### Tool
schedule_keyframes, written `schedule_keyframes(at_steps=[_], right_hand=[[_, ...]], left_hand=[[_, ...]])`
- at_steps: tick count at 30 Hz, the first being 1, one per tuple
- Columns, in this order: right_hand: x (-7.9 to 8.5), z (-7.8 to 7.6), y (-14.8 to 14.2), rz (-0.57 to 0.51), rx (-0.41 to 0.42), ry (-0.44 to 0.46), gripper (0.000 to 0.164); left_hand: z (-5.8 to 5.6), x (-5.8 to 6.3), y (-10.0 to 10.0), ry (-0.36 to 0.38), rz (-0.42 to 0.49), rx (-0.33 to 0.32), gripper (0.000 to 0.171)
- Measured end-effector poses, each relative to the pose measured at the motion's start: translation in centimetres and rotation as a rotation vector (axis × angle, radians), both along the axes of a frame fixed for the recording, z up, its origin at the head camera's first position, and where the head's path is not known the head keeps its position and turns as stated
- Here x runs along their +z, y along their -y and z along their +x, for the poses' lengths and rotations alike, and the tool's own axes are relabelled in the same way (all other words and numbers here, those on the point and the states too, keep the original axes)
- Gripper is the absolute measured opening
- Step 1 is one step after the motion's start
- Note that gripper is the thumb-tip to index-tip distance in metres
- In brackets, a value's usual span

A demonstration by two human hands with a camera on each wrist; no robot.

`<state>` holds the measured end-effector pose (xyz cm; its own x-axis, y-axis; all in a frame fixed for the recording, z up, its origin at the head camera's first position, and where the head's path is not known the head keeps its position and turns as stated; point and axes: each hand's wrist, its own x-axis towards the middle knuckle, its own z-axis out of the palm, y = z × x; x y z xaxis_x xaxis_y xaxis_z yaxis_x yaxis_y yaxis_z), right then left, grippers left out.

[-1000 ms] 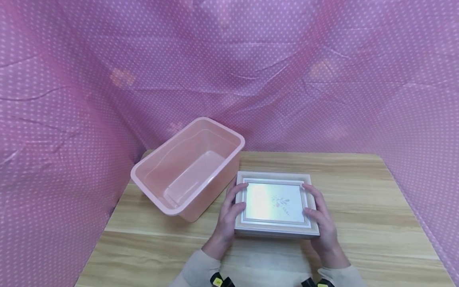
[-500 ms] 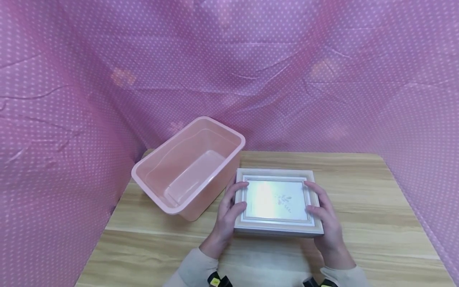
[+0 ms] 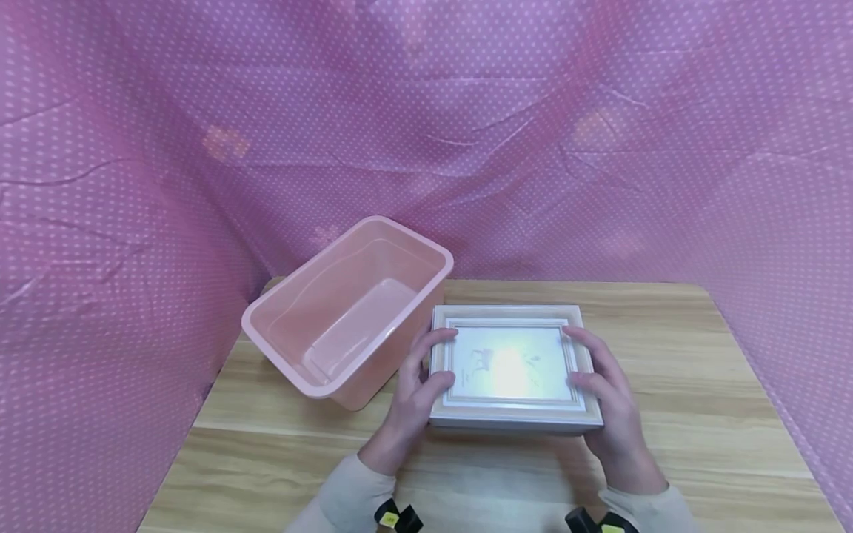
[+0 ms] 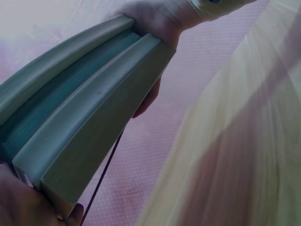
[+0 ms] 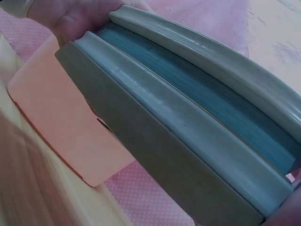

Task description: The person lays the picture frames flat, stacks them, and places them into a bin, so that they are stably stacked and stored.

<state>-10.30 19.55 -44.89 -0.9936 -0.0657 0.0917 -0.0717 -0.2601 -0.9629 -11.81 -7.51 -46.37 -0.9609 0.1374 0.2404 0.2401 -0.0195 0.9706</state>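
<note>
Between my two hands is a pale picture frame [image 3: 509, 363] with a glossy front facing up, where glare covers part of a faint print. My left hand [image 3: 412, 396] grips its left side, thumb and a finger on the front. On the opposite side my right hand [image 3: 616, 407] grips it the same way. Both wrist views show the frame held up off the table, its thick side [image 4: 84, 103] having two pale ridges and a teal band between them. A thin dark strip [image 4: 101, 181] shows below it in the left wrist view. The other fingers are mostly hidden underneath.
A pink plastic tub [image 3: 393, 340] stands on the left of the wood-grain table [image 3: 693, 385], angled, close to the frame's left edge. Pink dotted cloth [image 3: 506, 185] hangs behind the table and along both sides. Each wrist wears a black camera mount [image 3: 400, 517].
Both hands have raised the picture frame a little and shifted it slightly away from the body. The glare has slid across its front, baring more of the print. The tub stays put.
</note>
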Motion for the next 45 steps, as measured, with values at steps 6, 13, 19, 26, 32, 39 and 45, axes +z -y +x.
schedule_keyframes(at_steps=[6, 13, 19, 26, 32, 39, 45], right_hand=[[0.7, -0.3, -0.1, 0.017, 0.018, -0.044, 0.059], [1.6, -0.7, -0.1, 0.038, 0.030, -0.083, 0.058], [2.5, -1.1, 0.1, 0.020, 0.028, -0.062, 0.058], [4.2, -1.9, 0.5, -0.019, 0.058, -0.067, 0.060], [5.9, -2.8, 1.0, -0.044, 0.089, -0.067, 0.060], [7.9, -4.1, 1.5, -0.064, 0.156, -0.052, 0.059], [9.7, -5.2, 2.0, -0.049, 0.179, -0.066, 0.060]], left_hand=[[-0.1, 0.8, 0.2, -0.020, 0.002, -0.005, 0.061], [-0.2, 2.0, 0.3, -0.025, -0.026, 0.023, 0.062], [-0.4, 3.0, 0.2, -0.024, 0.018, 0.032, 0.062], [-0.5, 5.1, 0.3, -0.079, 0.033, 0.066, 0.065], [-0.5, 7.2, 0.8, -0.034, 0.035, 0.087, 0.070], [-0.3, 9.2, 1.3, 0.055, 0.059, 0.133, 0.072], [-0.4, 11.2, 1.6, 0.072, 0.128, 0.139, 0.074]])
